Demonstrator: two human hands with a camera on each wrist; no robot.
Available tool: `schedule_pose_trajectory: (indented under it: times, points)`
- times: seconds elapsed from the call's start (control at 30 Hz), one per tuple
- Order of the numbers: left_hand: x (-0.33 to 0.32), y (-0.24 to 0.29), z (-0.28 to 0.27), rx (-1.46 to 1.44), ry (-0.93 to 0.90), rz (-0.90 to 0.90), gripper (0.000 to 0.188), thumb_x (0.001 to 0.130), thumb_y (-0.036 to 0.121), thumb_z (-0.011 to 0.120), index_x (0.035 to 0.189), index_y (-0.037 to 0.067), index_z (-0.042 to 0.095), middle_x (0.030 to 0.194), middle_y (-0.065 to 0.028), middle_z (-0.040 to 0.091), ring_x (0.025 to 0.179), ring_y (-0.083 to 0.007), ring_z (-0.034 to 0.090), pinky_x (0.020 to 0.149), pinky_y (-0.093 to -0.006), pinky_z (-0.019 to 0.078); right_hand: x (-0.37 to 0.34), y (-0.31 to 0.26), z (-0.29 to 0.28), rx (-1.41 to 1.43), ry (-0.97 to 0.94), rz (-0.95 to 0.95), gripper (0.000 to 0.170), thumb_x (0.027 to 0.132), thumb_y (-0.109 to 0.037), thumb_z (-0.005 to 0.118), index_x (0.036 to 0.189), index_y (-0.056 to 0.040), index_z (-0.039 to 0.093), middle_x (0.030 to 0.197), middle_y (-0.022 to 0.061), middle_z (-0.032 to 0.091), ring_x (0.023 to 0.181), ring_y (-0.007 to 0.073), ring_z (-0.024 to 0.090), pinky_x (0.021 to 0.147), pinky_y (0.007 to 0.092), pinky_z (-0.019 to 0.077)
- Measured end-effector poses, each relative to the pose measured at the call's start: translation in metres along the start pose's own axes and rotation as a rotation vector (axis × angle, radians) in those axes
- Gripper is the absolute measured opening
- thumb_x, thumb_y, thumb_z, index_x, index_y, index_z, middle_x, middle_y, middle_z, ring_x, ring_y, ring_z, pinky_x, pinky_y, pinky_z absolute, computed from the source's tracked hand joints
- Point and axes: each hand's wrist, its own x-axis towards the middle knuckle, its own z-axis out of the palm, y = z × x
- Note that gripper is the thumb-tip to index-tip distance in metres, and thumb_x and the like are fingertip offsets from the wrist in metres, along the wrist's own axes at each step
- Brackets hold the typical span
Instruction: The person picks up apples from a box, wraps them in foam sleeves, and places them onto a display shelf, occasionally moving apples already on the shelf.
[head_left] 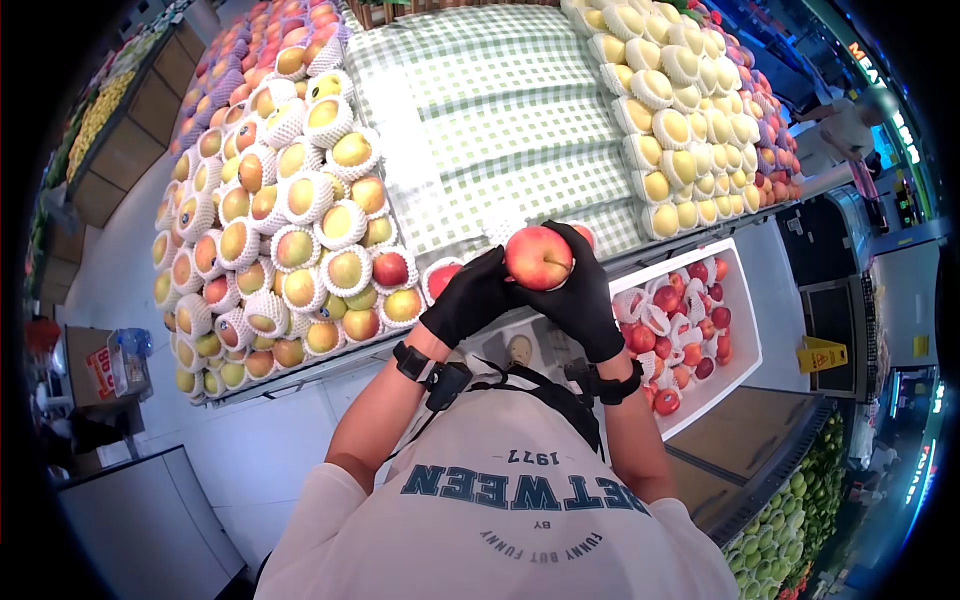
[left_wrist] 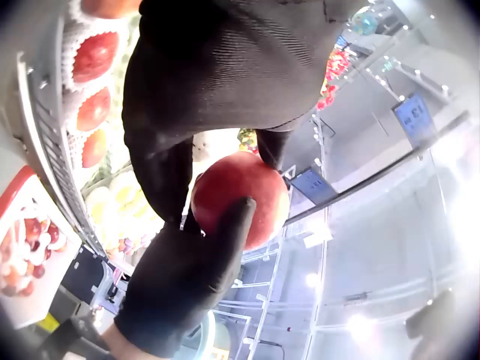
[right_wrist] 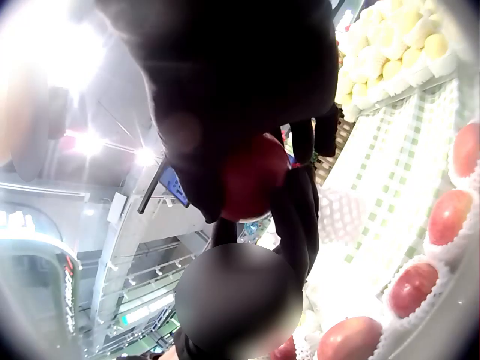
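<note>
A red apple [head_left: 538, 256] with yellowish patches, stem showing, is held between two black-gloved hands over the front edge of a fruit display. My left hand [head_left: 468, 302] grips its left side, while my right hand [head_left: 578, 305] curls round the right. In the left wrist view, the right thumb lies across the bare apple [left_wrist: 266, 199]. The right wrist view has the apple [right_wrist: 255, 184] in shadow among dark fingers. Close beyond the hands, a white foam net [head_left: 505, 230] lies on the checked cloth [head_left: 520, 130]. A netted red apple [head_left: 440, 279] sits beside my left hand.
Netted apples [head_left: 300, 230] are piled on the left, and yellow fruit in nets [head_left: 680, 120] on the right. A white foam box [head_left: 742, 330] of red apples and loose nets stands right of my hands. The display's metal edge [head_left: 300, 372] runs along the front.
</note>
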Motion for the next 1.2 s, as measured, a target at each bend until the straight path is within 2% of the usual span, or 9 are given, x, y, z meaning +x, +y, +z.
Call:
schedule_pose_trajectory:
  times: [0.03, 0.27, 0.4, 0.53, 0.63, 0.73, 0.83, 1.0, 1.2]
  points:
    - [0.002, 0.006, -0.002, -0.253, 0.018, -0.127, 0.041, 0.092, 0.018, 0.059, 0.128, 0.002, 0.047, 0.122, -0.0121, 0.057, 0.107, -0.0258, 0.059, 0.093, -0.0388, 0.0483, 0.002, 0.002, 0.000, -0.051, 0.023, -0.037, 0.066, 0.064, -0.015, 0.084, 0.119, -0.0008, 0.050, 0.106, 0.0130, 0.061, 0.101, 0.0271, 0.060, 0.091, 0.0362, 0.0469]
    - [0.001, 0.008, -0.012, 0.000, 0.072, -0.026, 0.042, 0.088, 0.026, 0.064, 0.122, 0.005, 0.051, 0.114, -0.0137, 0.061, 0.101, -0.0270, 0.062, 0.089, -0.0383, 0.0501, 0.003, 0.025, 0.016, -0.246, 0.002, -0.312, 0.077, 0.065, -0.017, 0.085, 0.128, -0.0029, 0.043, 0.119, 0.0142, 0.053, 0.105, 0.0283, 0.057, 0.086, 0.0392, 0.0481]
    - [-0.012, 0.021, 0.015, 1.409, 0.129, 0.511, 0.051, 0.073, 0.027, 0.079, 0.111, 0.002, 0.058, 0.100, -0.0111, 0.067, 0.088, -0.0219, 0.067, 0.079, -0.0327, 0.0536, -0.003, 0.034, -0.004, 0.054, -0.184, 0.071, 0.080, 0.068, -0.019, 0.084, 0.134, -0.0057, 0.041, 0.120, 0.0109, 0.054, 0.105, 0.0222, 0.057, 0.084, 0.0333, 0.0494]
    - [-0.014, 0.023, 0.012, 1.210, 0.173, 0.413, 0.054, 0.077, 0.023, 0.076, 0.119, 0.002, 0.050, 0.104, -0.0096, 0.066, 0.097, -0.0200, 0.065, 0.087, -0.0320, 0.0509, 0.001, 0.041, -0.014, 0.170, -0.260, 0.268, 0.066, 0.075, -0.015, 0.079, 0.131, -0.0085, 0.046, 0.121, 0.0094, 0.055, 0.101, 0.0161, 0.057, 0.081, 0.0295, 0.0501]
    - [-0.009, 0.031, 0.002, -0.547, 0.142, -0.294, 0.053, 0.085, 0.027, 0.068, 0.125, 0.002, 0.045, 0.113, -0.0121, 0.061, 0.103, -0.0232, 0.062, 0.091, -0.0355, 0.0498, 0.002, 0.045, -0.006, 0.191, -0.245, 0.221, 0.065, 0.075, -0.015, 0.079, 0.131, -0.0076, 0.046, 0.122, 0.0097, 0.055, 0.100, 0.0166, 0.057, 0.082, 0.0294, 0.0501]
    - [-0.013, 0.022, -0.010, 0.982, -0.004, 0.222, 0.050, 0.092, 0.035, 0.057, 0.128, 0.003, 0.042, 0.122, -0.0165, 0.052, 0.106, -0.0283, 0.059, 0.091, -0.0399, 0.0502, 0.004, 0.043, 0.009, 0.137, -0.236, 0.175, 0.070, 0.076, -0.021, 0.078, 0.134, -0.0046, 0.043, 0.127, 0.0116, 0.054, 0.107, 0.0196, 0.057, 0.086, 0.0327, 0.0495]
    - [-0.007, 0.018, -0.016, -0.196, 0.223, -0.256, 0.058, 0.091, 0.048, 0.054, 0.128, 0.005, 0.045, 0.119, -0.0175, 0.052, 0.102, -0.0274, 0.060, 0.092, -0.0419, 0.0504, 0.006, 0.032, 0.020, 0.069, -0.255, 0.134, 0.076, 0.075, -0.025, 0.079, 0.136, -0.0017, 0.041, 0.126, 0.0138, 0.056, 0.108, 0.0222, 0.058, 0.090, 0.0349, 0.0484]
    - [-0.019, 0.028, 0.000, 0.108, 0.269, -0.203, 0.058, 0.094, 0.051, 0.047, 0.125, 0.002, 0.048, 0.106, -0.0168, 0.061, 0.087, -0.0263, 0.065, 0.084, -0.0380, 0.0529, 0.008, 0.024, 0.025, -0.057, -0.192, 0.100, 0.066, 0.078, -0.024, 0.075, 0.131, 0.0007, 0.046, 0.117, 0.0144, 0.061, 0.102, 0.0212, 0.061, 0.090, 0.0331, 0.0477]
    - [-0.014, 0.018, -0.033, 1.107, 0.470, 0.169, 0.042, 0.097, 0.042, 0.044, 0.104, 0.003, 0.060, 0.086, -0.0108, 0.067, 0.068, -0.0231, 0.064, 0.063, -0.0369, 0.0499, 0.003, 0.069, 0.011, 0.765, -0.018, 0.427, 0.049, 0.090, -0.028, 0.059, 0.123, 0.0077, 0.050, 0.112, 0.0131, 0.059, 0.105, 0.0225, 0.059, 0.090, 0.0350, 0.0489]
